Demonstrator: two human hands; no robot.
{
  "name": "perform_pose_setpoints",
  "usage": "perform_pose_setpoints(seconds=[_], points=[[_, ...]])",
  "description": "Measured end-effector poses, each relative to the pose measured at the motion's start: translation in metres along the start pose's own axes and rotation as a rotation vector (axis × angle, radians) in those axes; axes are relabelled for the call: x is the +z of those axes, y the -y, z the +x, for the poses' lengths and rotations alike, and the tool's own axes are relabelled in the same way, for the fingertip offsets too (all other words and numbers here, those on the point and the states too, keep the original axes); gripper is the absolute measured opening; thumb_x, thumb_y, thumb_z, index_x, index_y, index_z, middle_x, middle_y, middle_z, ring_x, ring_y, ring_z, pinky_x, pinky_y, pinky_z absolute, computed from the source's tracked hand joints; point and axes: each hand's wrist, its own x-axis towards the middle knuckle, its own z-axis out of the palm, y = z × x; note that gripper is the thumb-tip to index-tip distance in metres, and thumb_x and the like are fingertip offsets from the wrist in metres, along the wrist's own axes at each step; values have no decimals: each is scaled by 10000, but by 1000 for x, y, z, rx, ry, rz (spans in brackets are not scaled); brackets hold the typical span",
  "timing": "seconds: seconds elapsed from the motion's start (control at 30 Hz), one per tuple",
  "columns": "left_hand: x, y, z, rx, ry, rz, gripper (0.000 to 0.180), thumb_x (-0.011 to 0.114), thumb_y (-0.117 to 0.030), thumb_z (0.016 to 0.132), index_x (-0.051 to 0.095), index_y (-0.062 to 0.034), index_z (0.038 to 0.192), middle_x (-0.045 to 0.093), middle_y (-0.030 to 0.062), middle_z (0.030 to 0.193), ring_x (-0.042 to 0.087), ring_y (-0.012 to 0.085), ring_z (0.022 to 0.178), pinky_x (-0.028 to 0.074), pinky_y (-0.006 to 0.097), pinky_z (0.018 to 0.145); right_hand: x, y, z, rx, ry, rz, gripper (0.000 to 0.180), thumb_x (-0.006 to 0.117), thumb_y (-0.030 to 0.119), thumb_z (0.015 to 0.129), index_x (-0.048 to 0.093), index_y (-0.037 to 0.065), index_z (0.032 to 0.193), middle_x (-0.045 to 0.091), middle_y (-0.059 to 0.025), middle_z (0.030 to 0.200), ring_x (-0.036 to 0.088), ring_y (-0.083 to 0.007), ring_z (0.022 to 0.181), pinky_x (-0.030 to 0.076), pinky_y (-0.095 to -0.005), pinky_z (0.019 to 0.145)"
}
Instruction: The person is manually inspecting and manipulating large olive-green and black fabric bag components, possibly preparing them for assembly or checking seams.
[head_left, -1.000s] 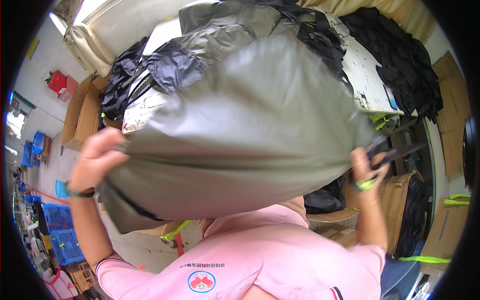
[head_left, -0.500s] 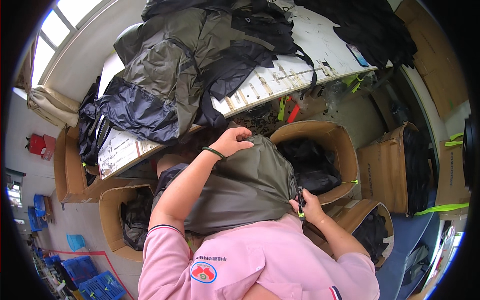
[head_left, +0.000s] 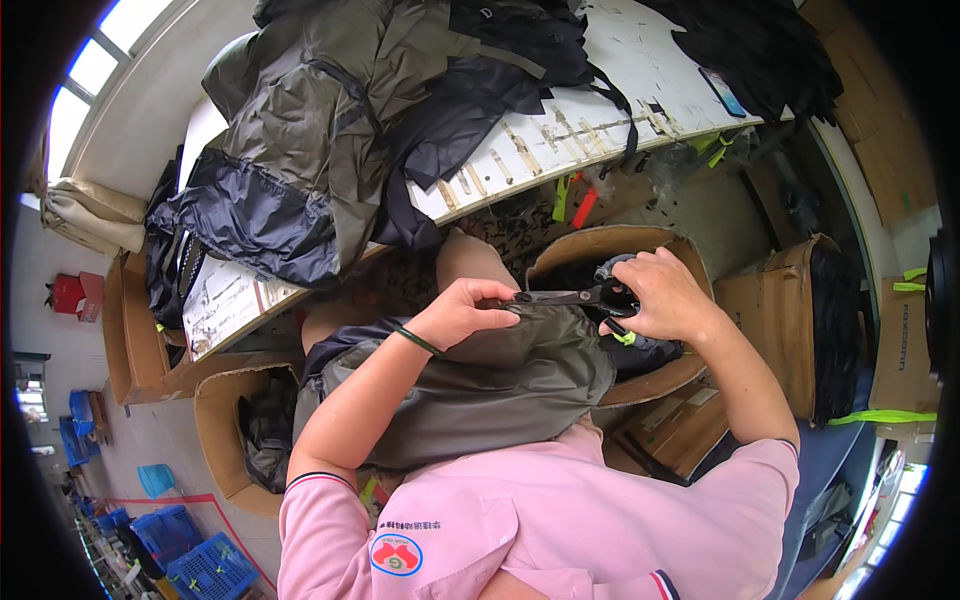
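Head view, with twelve o'clock away from the body and the scissor tips as centre: the left hand (head_left: 463, 318) has thumb and forefinger pinched together on the upper edge of the olive fabric (head_left: 480, 400), while the right hand (head_left: 660, 297), at three o'clock, is curled round the handles of the dark scissors (head_left: 572, 298). Their blades look closed or nearly so, with the tips right at the left fingertips. The fabric lies across the lap, spreading toward six o'clock. As a judgement, this piece is partway through: edge gathered and scissors brought up to it, but whether a snip has been made cannot be told, and the piece is yet to be released. Farther out, the right hand is over a cardboard box (head_left: 690, 250) holding dark fabric, its raised rim curving close by from one to four o'clock, so sideways room there looks tight. The white table (head_left: 560, 140) runs its near edge from nine to one o'clock, bearing an olive and black fabric pile (head_left: 330, 120) toward ten and eleven. At eight o'clock, past the left forearm, another box (head_left: 222, 440) stands near; beyond it the floor (head_left: 125, 440) offers wider room.
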Motion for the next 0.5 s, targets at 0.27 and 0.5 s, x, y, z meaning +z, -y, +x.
perform_pose_setpoints(seconds=[0.27,0.5], points=[[5,8,-2,13,29,-39,180,732,-30,861,698,-41,1038,659,-50,921,583,26,831,487,194,755,0,6,8,-11,134,21,543,796,585,649,600,99,792,625,-75,753,623,-273,839,413,-378,764],[5,8,-1,11,24,-12,202,734,-25,857,706,-47,1055,665,-51,927,578,19,820,483,191,740,-6,2,14,36,299,67,581,789,606,650,596,81,809,624,-85,763,612,-292,805,404,-374,751]])
